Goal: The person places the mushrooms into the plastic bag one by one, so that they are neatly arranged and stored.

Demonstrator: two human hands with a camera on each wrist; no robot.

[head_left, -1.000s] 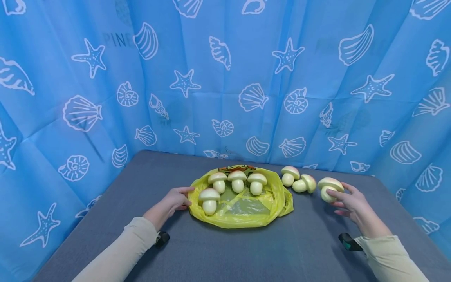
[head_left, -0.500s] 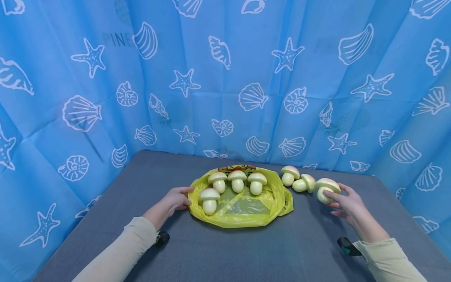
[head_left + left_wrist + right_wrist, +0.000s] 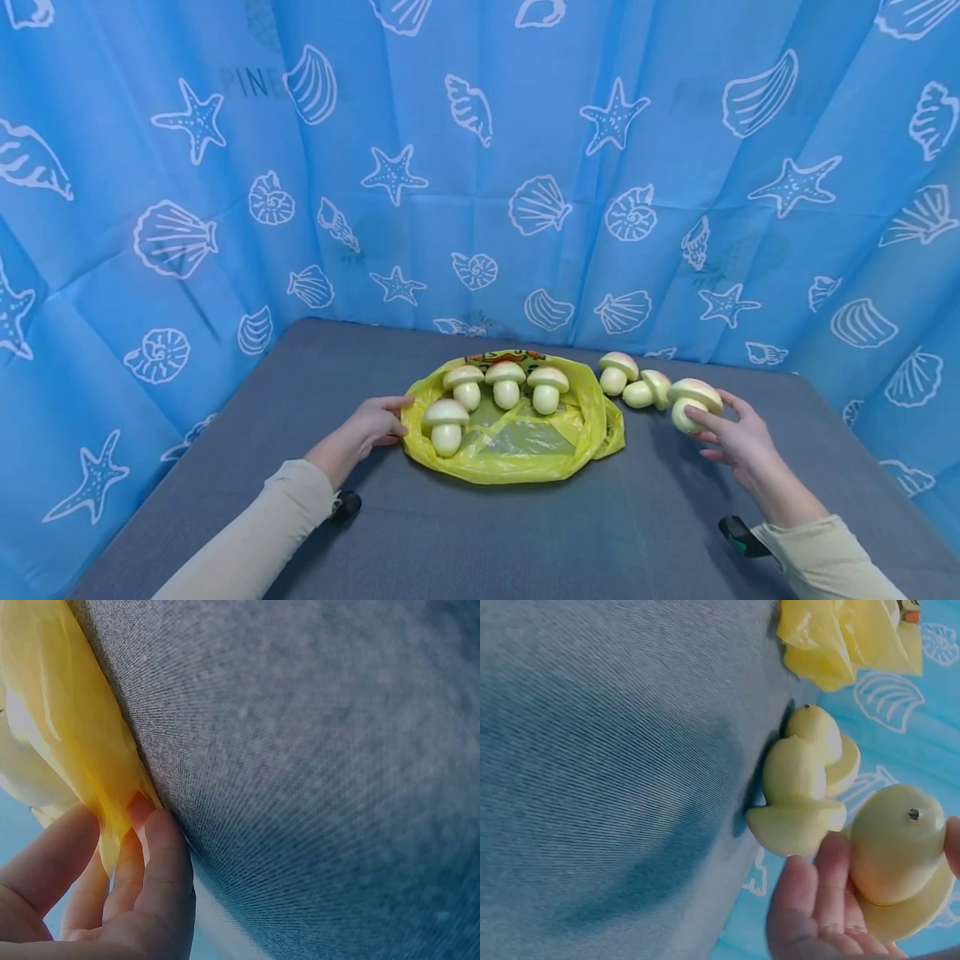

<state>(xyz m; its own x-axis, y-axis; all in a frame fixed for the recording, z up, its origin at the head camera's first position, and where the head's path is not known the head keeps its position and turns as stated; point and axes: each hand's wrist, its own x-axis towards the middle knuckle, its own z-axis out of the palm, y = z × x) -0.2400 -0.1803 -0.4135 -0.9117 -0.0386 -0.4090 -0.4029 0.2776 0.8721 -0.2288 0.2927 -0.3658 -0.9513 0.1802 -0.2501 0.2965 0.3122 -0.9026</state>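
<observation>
A yellow plastic bag (image 3: 517, 473) lies spread open on the grey table, with several toy mushrooms (image 3: 447, 425) inside along its left and back. My left hand (image 3: 367, 430) pinches the bag's left rim between thumb and fingers; the left wrist view shows the yellow film (image 3: 90, 727) between the fingertips. On the right, my right hand (image 3: 746, 442) holds a pale toy mushroom (image 3: 694, 402) by its stem, cap up, raised off the table. In the right wrist view that mushroom's stem (image 3: 896, 840) sits between thumb and fingers.
Two more mushrooms lie between the bag and my right hand: one upright (image 3: 617, 372), one tipped on its side (image 3: 648, 390). A blue curtain (image 3: 480, 167) with white shells hangs behind the grey table (image 3: 525, 542). A dark strap piece (image 3: 742, 536) shows at my right wrist.
My right hand has moved a little to the left with the mushroom, closer to the two loose mushrooms. My left hand and the bag have stayed in place.
</observation>
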